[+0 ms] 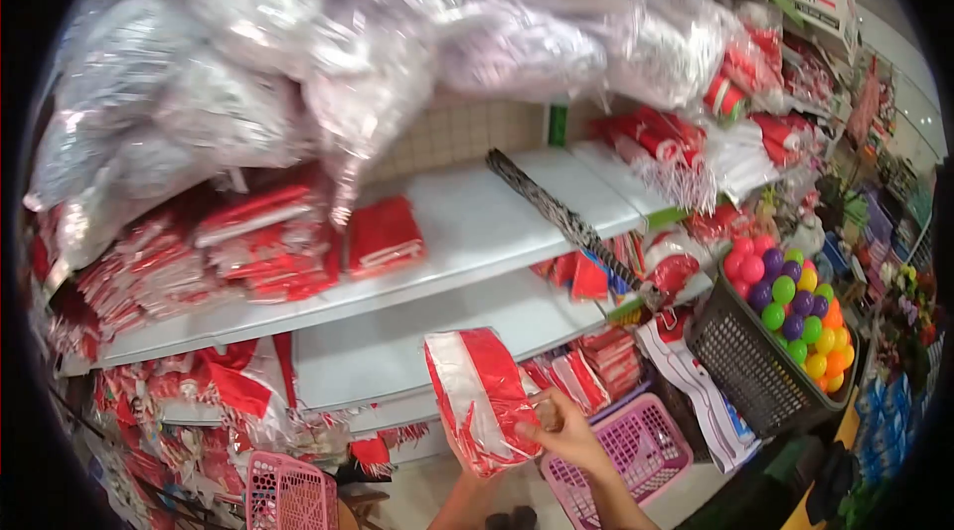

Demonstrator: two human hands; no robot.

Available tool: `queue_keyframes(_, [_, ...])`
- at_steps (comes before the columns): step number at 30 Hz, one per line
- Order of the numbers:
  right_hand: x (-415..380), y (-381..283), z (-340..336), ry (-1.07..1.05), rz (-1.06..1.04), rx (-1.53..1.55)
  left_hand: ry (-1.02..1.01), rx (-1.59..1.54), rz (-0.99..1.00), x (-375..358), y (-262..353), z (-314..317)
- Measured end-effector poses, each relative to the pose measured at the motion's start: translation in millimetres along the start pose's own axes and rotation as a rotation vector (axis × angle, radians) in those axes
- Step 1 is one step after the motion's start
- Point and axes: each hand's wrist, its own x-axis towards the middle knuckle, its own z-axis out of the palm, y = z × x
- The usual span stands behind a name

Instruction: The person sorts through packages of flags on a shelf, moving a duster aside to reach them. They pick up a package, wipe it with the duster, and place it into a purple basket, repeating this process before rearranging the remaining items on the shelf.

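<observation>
A red and white folded cloth packet in clear plastic (475, 386) is held up in front of the lower shelf. My left hand (465, 475) supports it from below, its fingers mostly hidden behind the packet. On the packet's right edge, my right hand (564, 428) grips with thumb and fingers closed. Behind my right hand lie more red and white packets (581, 371) on the lower shelf. A pink basket (636, 465) stands below and to the right of my right hand.
White shelves (457, 202) hold stacks of red packets (263, 237). Large shiny plastic bags (378, 43) hang over the top. A dark striped rolled item (556, 212) lies across the middle shelf. At right stands a dark basket (735, 361) of colored balls; another pink basket (291, 490) is lower left.
</observation>
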Motion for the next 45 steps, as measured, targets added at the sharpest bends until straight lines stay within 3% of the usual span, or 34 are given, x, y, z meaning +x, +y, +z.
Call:
queue_keyframes(1, [13,-9,-9,0.074,-0.192,-0.291,0.049,-0.075,0.023,3,2,18])
queue_keyframes(2, [28,-19,-17,0.157,-0.383,-0.577,0.056,0.105,0.045,4,6,41])
queue_keyframes(4, [73,-56,-34,0.481,-0.628,-0.690,0.065,0.279,0.083,3,15,72])
queue_keyframes(5, [93,-80,-36,0.635,-0.660,-0.794,0.066,0.272,0.100,1,20,77])
queue_keyframes(6, [131,-77,-56,0.659,-0.705,-0.954,0.068,0.267,0.116,-2,24,77])
queue_keyframes(7, [158,-81,-65,0.673,-0.659,-0.982,0.044,0.263,0.146,-5,27,73])
queue_keyframes(9, [229,-59,-80,0.772,-0.448,-1.429,0.068,0.354,0.184,-21,28,98])
queue_keyframes(12, [242,-59,-77,0.571,-0.040,-1.221,0.068,0.482,0.193,-31,31,109])
queue_keyframes(15, [246,-37,-78,0.585,-0.241,-1.363,0.024,0.458,0.212,-36,33,108])
queue_keyframes(19, [208,-49,-78,0.565,-0.127,-1.152,-0.074,0.053,0.150,-34,39,99])
queue_keyframes(21, [165,-48,-87,0.572,-0.160,-1.062,-0.060,0.054,0.152,-31,42,100])
queue_keyframes(23, [128,-20,-112,0.431,-0.393,-0.814,0.032,0.183,0.169,-24,47,89])
queue_keyframes(25, [87,5,-122,0.264,-0.425,-0.495,-0.053,0.063,0.163,-25,46,100])
queue_keyframes(27, [25,-20,-107,0.150,-0.314,-0.341,-0.076,0.004,0.165,-20,49,93])
queue_keyframes(28, [1,-30,-104,0.052,-0.305,-0.303,0.057,0.248,0.182,-16,49,83])
queue_keyframes(30, [-18,-33,-118,-0.309,-0.477,-0.379,0.331,0.732,0.202,-11,47,79])
queue_keyframes(31, [-24,-40,-121,-0.285,-0.426,-0.452,0.114,0.145,0.068,-16,51,48])
queue_keyframes(32, [-28,-53,-122,-0.261,-0.377,-0.522,0.034,0.125,0.159,-13,39,98])
queue_keyframes(34, [-36,-71,-121,-0.216,-0.304,-0.538,-0.043,0.136,0.071,-18,43,81])
queue_keyframes(36, [-42,-81,-116,-0.176,-0.262,-0.432,0.037,0.222,0.062,-13,43,70])
queue_keyframes(37, [-44,-83,-125,-0.360,-0.340,-0.496,0.018,0.263,0.057,-12,44,72])
queue_keyframes(38, [-45,-87,-129,-0.302,-0.323,-0.573,0.002,0.302,0.052,-13,43,75])
queue_keyframes(39, [-46,-91,-132,-0.248,-0.303,-0.649,-0.198,0.049,-0.042,-22,40,93])
queue_keyframes(40, [-45,-95,-133,-0.194,-0.282,-0.723,-0.145,0.064,-0.011,-16,45,73])
queue_keyframes(41, [-42,-97,-126,-0.028,-0.329,-0.591,-0.092,0.081,0.020,-9,50,52])
queue_keyframes(42, [-44,-100,-126,-0.140,-0.265,-0.623,-0.055,0.347,0.043,-18,46,89])
queue_keyframes(44, [-48,-108,-128,-0.359,-0.145,-0.684,-0.104,0.226,0.051,-17,47,84])
queue_keyframes(45, [-41,-102,-129,-0.531,-0.317,-0.727,-0.127,0.166,0.054,-17,46,84])
